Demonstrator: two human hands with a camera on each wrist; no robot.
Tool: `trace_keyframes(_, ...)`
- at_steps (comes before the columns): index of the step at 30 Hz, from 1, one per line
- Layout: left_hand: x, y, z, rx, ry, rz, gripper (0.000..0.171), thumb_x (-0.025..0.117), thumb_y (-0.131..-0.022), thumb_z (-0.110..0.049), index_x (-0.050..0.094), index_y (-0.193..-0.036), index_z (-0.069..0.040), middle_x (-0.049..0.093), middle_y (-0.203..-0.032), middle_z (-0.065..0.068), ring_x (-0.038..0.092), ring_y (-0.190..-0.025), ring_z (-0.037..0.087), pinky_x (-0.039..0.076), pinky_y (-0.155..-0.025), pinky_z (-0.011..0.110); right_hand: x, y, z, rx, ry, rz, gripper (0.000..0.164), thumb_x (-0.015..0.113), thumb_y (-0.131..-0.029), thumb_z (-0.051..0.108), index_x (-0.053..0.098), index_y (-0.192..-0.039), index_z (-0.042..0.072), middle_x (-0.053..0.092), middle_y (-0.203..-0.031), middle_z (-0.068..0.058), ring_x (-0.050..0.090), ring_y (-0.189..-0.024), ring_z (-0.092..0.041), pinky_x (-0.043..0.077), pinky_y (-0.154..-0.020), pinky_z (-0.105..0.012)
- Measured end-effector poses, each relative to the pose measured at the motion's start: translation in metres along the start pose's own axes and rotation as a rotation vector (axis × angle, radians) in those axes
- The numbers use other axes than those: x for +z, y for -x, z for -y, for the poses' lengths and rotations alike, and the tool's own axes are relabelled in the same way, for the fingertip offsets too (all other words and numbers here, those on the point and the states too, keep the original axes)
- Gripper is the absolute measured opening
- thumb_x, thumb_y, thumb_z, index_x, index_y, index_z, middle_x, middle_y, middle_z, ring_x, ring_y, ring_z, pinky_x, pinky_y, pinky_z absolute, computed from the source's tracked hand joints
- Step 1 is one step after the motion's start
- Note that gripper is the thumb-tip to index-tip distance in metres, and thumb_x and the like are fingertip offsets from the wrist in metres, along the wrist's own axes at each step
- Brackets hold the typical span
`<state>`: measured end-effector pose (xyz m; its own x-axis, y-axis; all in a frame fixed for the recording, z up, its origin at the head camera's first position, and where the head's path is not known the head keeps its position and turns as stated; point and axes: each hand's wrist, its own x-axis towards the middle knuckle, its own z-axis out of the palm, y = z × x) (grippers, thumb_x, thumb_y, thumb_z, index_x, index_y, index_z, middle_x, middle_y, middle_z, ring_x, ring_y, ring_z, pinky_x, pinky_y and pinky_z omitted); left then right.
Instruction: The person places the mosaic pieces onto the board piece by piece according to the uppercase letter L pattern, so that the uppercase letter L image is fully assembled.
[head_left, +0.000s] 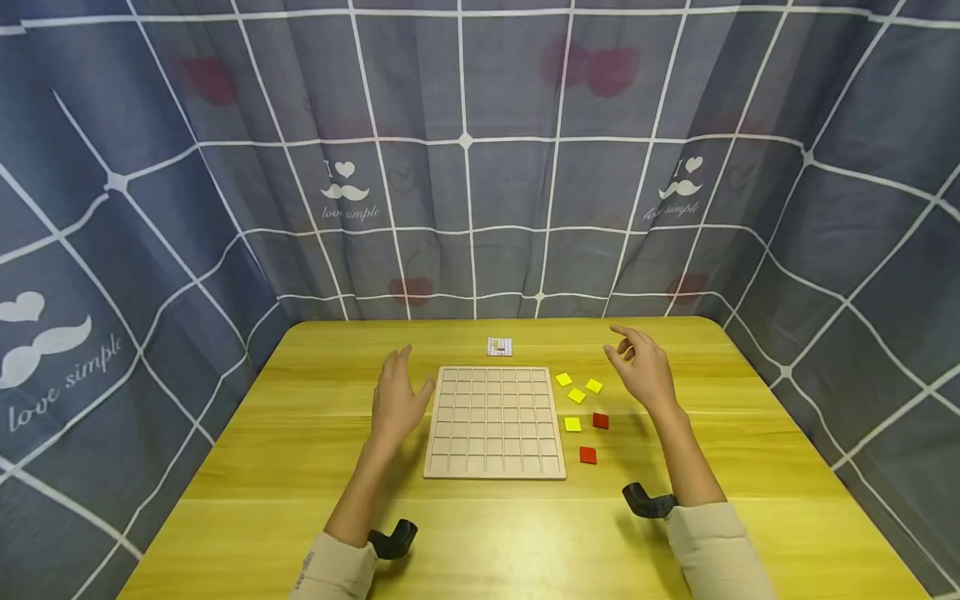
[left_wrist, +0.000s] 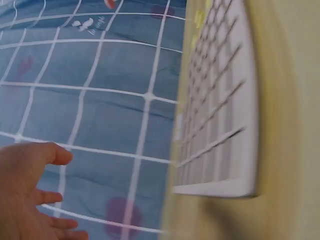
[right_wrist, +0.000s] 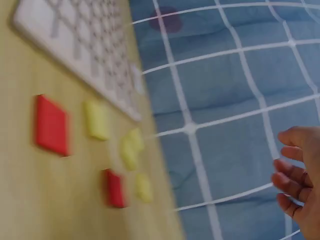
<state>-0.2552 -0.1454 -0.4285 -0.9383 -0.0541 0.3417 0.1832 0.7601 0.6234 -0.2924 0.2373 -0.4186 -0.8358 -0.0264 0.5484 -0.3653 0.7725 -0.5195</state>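
A pale wooden grid board (head_left: pixel 495 423) with square recesses lies mid-table. Left of it, in the air, is my left hand (head_left: pixel 397 400), thumb spread towards the board's edge and nothing held. My right hand (head_left: pixel 641 367) hovers on the other side, beyond the tiles, its fingers loosely bent and holding nothing. Several yellow square tiles (head_left: pixel 572 424) and two red tiles (head_left: pixel 588 455) lie between the board and that hand. In the right wrist view a red tile (right_wrist: pixel 52 125) sits near the board's corner. The left wrist view shows the board's raised rim (left_wrist: pixel 250 150).
A small printed card (head_left: pixel 499 347) lies behind the board. The yellow wood-grain table (head_left: pixel 247 467) is enclosed by a dark blue checked curtain (head_left: pixel 510 192) at the back and both sides. Black wrist cameras (head_left: pixel 648 502) are worn on both wrists.
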Motion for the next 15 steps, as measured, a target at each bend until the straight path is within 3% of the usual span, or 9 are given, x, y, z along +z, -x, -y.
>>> trace_keyframes(4, 0.02, 0.009, 0.013, -0.047, 0.133, 0.053, 0.062, 0.055, -0.092, -0.025, 0.028, -0.142, -0.002, 0.024, -0.144, 0.025, 0.032, -0.126, 0.045, 0.034, -0.1, 0.057, 0.017, 0.01, -0.021, 0.067, -0.052, 0.046, 0.035, 0.064, -0.087, 0.023, 0.062, -0.118, 0.005, 0.047, -0.06, 0.0, 0.039, -0.048, -0.016, 0.034, -0.043, -0.028)
trace_keyframes(10, 0.047, 0.021, 0.03, -0.079, 0.245, 0.09, 0.058, 0.051, -0.095, -0.025, 0.027, -0.143, 0.0, 0.029, -0.142, 0.027, 0.037, -0.122, 0.046, 0.035, -0.098, 0.058, 0.039, 0.022, -0.05, 0.208, -0.069, 0.198, 0.035, 0.064, -0.087, 0.027, 0.064, -0.116, 0.007, 0.032, -0.046, 0.003, 0.025, -0.039, -0.01, 0.022, -0.034, -0.023)
trace_keyframes(12, 0.054, 0.025, 0.034, -0.082, 0.255, 0.1, 0.059, 0.05, -0.095, -0.025, 0.026, -0.144, -0.001, 0.03, -0.141, 0.027, 0.038, -0.122, 0.046, 0.035, -0.098, 0.058, 0.045, 0.026, -0.059, 0.236, -0.07, 0.233, 0.037, 0.064, -0.087, 0.028, 0.064, -0.117, 0.008, 0.034, -0.046, 0.0, 0.025, -0.039, -0.011, 0.022, -0.035, -0.023)
trace_keyframes(15, 0.061, 0.031, 0.042, -0.068, 0.236, 0.114, 0.059, 0.05, -0.095, -0.025, 0.025, -0.144, -0.002, 0.031, -0.141, 0.027, 0.034, -0.126, 0.046, 0.031, -0.101, 0.058, 0.053, 0.031, -0.069, 0.241, -0.056, 0.274, 0.041, 0.065, -0.086, 0.03, 0.063, -0.119, 0.007, 0.05, -0.053, -0.005, 0.035, -0.044, -0.012, 0.031, -0.04, -0.026)
